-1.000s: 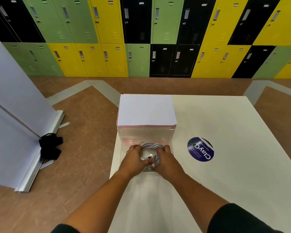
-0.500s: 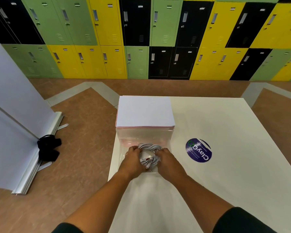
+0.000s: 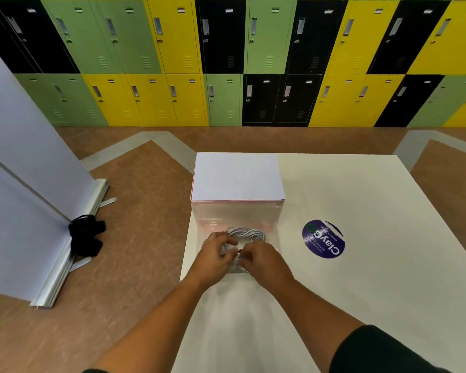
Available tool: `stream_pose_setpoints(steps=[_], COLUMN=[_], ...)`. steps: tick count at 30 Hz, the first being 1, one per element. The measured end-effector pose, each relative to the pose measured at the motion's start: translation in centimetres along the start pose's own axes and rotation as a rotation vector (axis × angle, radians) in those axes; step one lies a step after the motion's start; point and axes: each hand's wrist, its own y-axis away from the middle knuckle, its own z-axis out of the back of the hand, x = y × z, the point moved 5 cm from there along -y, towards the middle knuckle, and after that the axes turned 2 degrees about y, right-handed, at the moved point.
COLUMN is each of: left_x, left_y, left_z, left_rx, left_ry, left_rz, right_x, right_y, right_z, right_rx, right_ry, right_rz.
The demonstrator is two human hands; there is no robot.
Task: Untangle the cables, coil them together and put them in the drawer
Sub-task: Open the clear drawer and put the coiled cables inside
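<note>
While both hands reach into the pulled-out clear drawer (image 3: 277,239), the coiled grey-white cables (image 3: 249,234) lie inside it, with the far loops showing past the knuckles. Left hand (image 3: 214,255): fingers curled over the coil's left side, gripping it. Right hand (image 3: 265,261): fingers bent inward, pinching the cable ends at the near side. A small red bit shows between the 2 hands. The drawer sticks out of a clear drawer unit (image 3: 237,179) with a white top, at the left edge of a white table (image 3: 374,305). A round blue sticker (image 3: 323,239) lies on the table right of the drawer, apart from it.
</note>
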Motion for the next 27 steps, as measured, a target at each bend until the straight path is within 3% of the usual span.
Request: stream_pose_setpoints(steps=[5,11,14,19,23,27], left_x=[-0.5,0.2,0.3,-0.8,-0.8,-0.6], left_y=[0.4,0.1,0.0,-0.1,-0.1,0.0], left_z=[-0.4,0.0,-0.2,-1.4,-1.4,-1.0], left_rx=[0.077,0.021,-0.006,-0.011,-0.055,0.010], left_ry=[0.035,-0.118,-0.100,-0.262,-0.408,-0.564], left_rz=[0.005,0.049,0.069,0.001,-0.066,-0.236], right_x=[0.6,-0.2,-0.8,-1.3,-1.6,-1.6], right_y=[-0.2,0.0,0.0,-0.1,0.0,0.3], right_z=[-1.0,0.2,0.3,0.0,0.2,1.4], right_rx=[0.014,-0.086,-0.077,-0.020,0.005,-0.031], right_ry=[-0.018,-0.066,0.054,0.202,0.194,0.108], right_rz=[0.007,0.004,0.040,0.044,0.073,0.126])
